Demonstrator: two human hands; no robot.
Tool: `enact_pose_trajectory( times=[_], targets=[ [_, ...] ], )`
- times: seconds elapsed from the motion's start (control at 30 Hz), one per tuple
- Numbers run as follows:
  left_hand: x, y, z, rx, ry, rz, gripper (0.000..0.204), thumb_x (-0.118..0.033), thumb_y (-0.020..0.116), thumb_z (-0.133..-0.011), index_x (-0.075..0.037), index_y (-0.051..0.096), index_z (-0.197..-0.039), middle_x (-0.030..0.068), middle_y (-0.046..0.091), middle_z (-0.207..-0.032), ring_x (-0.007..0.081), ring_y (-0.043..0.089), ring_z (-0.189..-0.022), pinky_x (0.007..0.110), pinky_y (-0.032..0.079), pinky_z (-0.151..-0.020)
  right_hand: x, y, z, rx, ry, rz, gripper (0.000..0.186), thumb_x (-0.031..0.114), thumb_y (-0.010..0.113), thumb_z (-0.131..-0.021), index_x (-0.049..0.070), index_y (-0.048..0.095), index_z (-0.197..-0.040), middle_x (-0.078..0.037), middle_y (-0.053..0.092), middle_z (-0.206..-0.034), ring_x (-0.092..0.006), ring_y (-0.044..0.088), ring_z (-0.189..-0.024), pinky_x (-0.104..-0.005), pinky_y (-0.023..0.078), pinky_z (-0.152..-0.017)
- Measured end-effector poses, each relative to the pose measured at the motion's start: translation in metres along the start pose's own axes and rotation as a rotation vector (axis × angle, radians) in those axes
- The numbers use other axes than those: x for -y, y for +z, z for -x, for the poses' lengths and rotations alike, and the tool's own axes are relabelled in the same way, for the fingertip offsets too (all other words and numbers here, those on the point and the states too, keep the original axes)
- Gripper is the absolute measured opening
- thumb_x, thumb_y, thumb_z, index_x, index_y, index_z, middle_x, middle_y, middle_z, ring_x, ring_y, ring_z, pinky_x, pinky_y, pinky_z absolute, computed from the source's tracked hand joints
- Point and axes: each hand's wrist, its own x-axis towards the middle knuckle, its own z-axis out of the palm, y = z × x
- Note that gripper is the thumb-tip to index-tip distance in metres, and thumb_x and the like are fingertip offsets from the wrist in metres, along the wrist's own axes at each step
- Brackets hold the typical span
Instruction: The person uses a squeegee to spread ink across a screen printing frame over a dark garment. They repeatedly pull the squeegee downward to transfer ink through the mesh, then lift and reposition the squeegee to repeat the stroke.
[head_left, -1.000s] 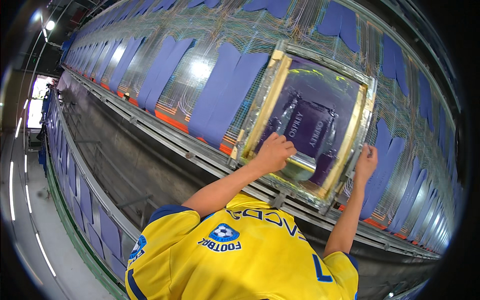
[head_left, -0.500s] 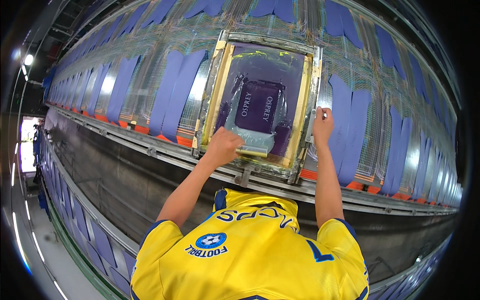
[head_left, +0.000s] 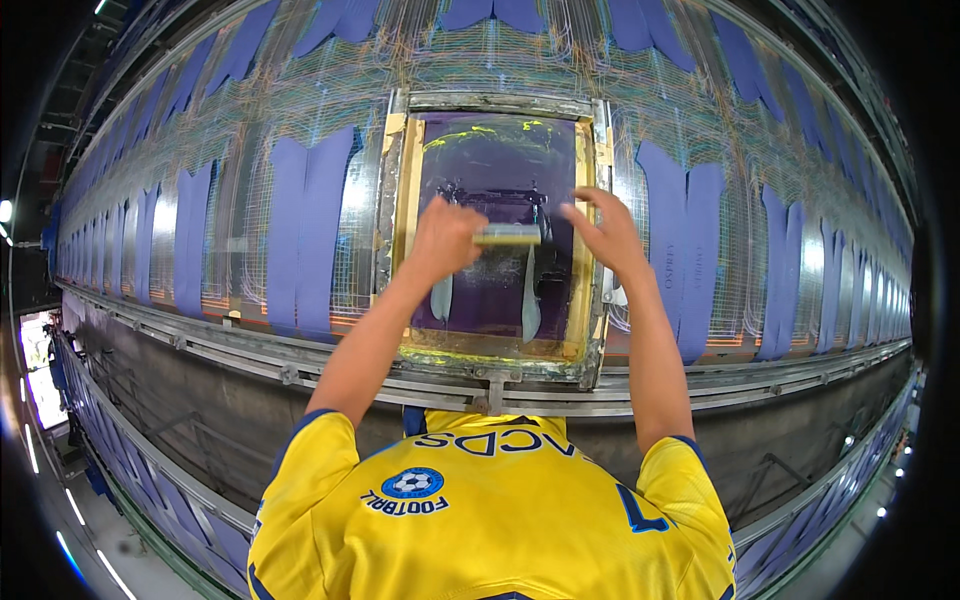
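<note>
A taped screen-printing frame lies on the long table in front of me, its mesh dark purple. My left hand is closed around one end of a squeegee, held crosswise over the middle of the mesh. Pale grey-blue ink runs in two narrow streaks on the near side of the squeegee. Over the right inner edge of the frame hovers my right hand, empty, with fingers apart and slightly blurred. My left hand covers part of the squeegee.
Blue-purple cut fabric pieces lie in rows along the table on both sides, over a surface crossed by many coloured lines. A metal rail runs along the table's near edge. Lower left, another rack bears similar pieces.
My left hand has moved the squeegee from the near end to mid-mesh. My right hand has let go of the frame's right side and come inward. The broad ink patch is now narrow streaks.
</note>
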Motion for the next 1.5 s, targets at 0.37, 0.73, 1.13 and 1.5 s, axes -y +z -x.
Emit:
enact_pose_trajectory(
  times=[0.37,0.73,1.13,1.5],
  targets=[
    [0.015,0.012,0.036,0.032,-0.107,0.057,0.017,-0.016,0.081,-0.064,-0.014,0.067,-0.071,0.0053,0.066,-0.074,0.0263,0.065,-0.073,0.043,0.044,-0.076,0.059,0.095,0.012,0.262,-0.343,0.214,0.023,0.013,0.075,-0.069,0.009,0.064,-0.089,-0.013,0.063,-0.086,-0.031,0.06,-0.094,-0.0425,0.044,-0.092],
    [0.054,-0.006,-0.029,0.044,-0.016,-0.028,0.018,-0.028,0.08,-0.072,-0.014,0.069,-0.078,0.0068,0.071,-0.081,0.0261,0.067,-0.078,0.043,0.043,-0.077,0.064,0.075,-0.065,0.359,-0.299,0.343,0.019,0.017,0.073,-0.076,0.007,0.066,-0.09,-0.02,0.067,-0.08,-0.0407,0.065,-0.082,-0.049,0.052,-0.078],
    [-0.035,0.0,0.108,0.018,-0.102,0.115,0.023,-0.011,0.079,-0.059,-0.013,0.066,-0.078,0.0024,0.06,-0.075,0.0217,0.061,-0.073,0.038,0.042,-0.077,0.092,0.096,0.098,0.369,-0.218,0.18,0.031,0.009,0.077,-0.068,0.01,0.063,-0.096,-0.008,0.065,-0.09,-0.027,0.063,-0.091,-0.0396,0.045,-0.086],
    [0.063,0.001,-0.037,0.021,-0.063,0.017,0.018,-0.027,0.079,-0.07,-0.015,0.067,-0.075,0.0072,0.069,-0.078,0.0283,0.067,-0.077,0.045,0.044,-0.075,0.056,0.086,-0.074,0.358,-0.205,0.192,0.016,0.014,0.072,-0.074,0.008,0.063,-0.086,-0.018,0.067,-0.076,-0.0401,0.067,-0.078,-0.0512,0.052,-0.073]
  ],
)
